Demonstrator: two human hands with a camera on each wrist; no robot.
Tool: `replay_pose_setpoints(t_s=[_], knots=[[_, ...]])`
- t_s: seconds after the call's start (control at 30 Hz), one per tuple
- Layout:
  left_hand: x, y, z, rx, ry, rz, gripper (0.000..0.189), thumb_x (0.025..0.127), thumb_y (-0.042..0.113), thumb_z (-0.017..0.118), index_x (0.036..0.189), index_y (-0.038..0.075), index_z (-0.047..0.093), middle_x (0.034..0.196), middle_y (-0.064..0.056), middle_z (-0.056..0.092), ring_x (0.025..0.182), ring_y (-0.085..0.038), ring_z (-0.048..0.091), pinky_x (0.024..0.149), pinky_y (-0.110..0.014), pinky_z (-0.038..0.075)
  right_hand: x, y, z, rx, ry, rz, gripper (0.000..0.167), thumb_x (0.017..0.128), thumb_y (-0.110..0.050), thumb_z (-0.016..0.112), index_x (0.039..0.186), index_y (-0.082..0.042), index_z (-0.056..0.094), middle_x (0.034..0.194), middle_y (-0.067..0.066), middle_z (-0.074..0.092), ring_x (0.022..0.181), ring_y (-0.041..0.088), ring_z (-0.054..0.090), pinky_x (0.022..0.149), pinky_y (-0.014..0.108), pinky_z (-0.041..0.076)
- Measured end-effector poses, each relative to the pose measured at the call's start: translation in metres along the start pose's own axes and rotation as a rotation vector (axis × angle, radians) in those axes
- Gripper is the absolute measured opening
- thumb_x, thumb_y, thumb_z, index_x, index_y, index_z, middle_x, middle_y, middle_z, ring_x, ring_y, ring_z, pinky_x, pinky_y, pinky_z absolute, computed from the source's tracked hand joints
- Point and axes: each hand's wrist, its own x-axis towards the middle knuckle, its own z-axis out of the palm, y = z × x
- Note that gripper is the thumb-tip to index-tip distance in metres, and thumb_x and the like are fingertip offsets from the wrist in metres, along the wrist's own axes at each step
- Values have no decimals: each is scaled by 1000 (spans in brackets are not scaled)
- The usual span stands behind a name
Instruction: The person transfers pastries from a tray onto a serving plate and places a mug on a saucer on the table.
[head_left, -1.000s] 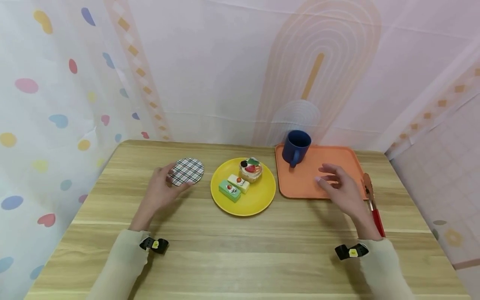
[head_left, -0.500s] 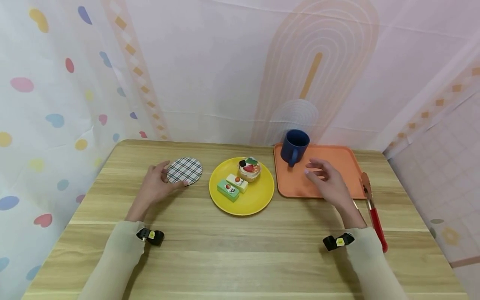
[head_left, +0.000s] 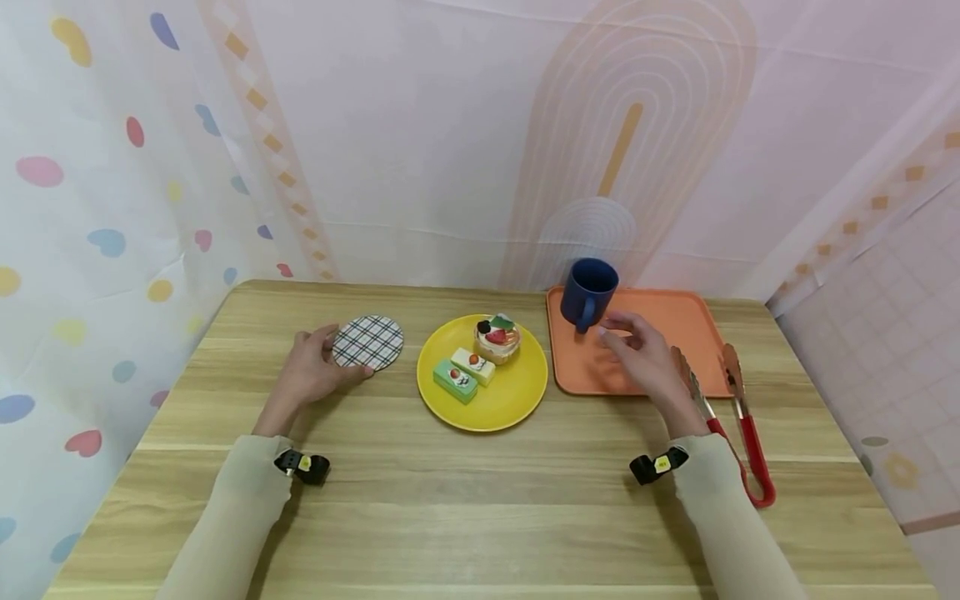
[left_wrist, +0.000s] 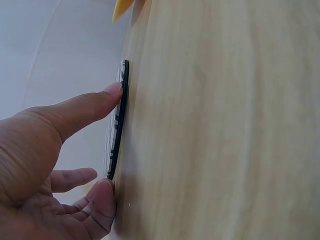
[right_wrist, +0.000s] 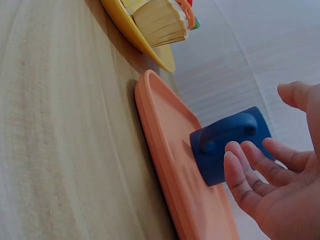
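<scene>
A round plaid coaster lies on the table at the left. My left hand holds it by the rim, thumb on the near edge and fingertips at the left edge; the left wrist view shows the coaster low against the table. A dark blue mug stands upright on the orange tray, its handle toward me. My right hand is over the tray, just short of the handle. In the right wrist view, its fingers are spread near the mug, with nothing gripped.
A yellow plate between the hands bears a green cake, a pale cake and a fruit tart. Red-handled tongs lie right of my right arm, tips on the tray's edge. A patterned cloth backs the table.
My right hand has moved left over the tray toward the mug's handle, uncovering the tongs. My left hand has shifted slightly left, its thumb coming to the coaster's near edge.
</scene>
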Motion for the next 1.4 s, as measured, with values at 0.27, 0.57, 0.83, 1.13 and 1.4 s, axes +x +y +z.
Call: replay_pose_setpoints(t_s=[0.27,0.57,0.83,1.13,1.4], knots=[[1,-5,-1,8,-20,5,104,83,46,84,156,-7,32,139,-35,38,116,-42,47,103,-61,49,14,2,11,60,9,42,62,101,-46,64,150,-12,49,144,15,58,120,37,64,91,40,66],[0,-5,1,-5,-27,-2,104,84,45,84,157,-5,31,138,-33,37,117,-43,47,106,-64,48,31,4,24,134,47,143,57,102,-41,62,147,-7,51,143,17,59,117,31,65,90,28,64],[-1,-5,2,-19,-27,-9,105,84,46,84,158,-5,29,139,-34,36,119,-44,46,108,-66,47,40,2,35,276,90,169,49,107,-38,55,141,-3,53,136,19,65,123,26,65,102,31,62],[-2,-5,1,-38,-27,-20,104,84,45,84,158,-3,30,140,-33,36,120,-44,46,109,-65,46,46,1,50,365,202,159,40,109,-30,52,130,3,59,98,3,70,94,11,69,90,23,65],[-2,-5,2,-52,-20,-30,104,83,44,85,159,-2,30,140,-32,36,120,-44,46,109,-66,46,45,0,56,535,238,196,27,109,-25,52,121,-2,60,88,-2,62,85,11,61,82,24,65]])
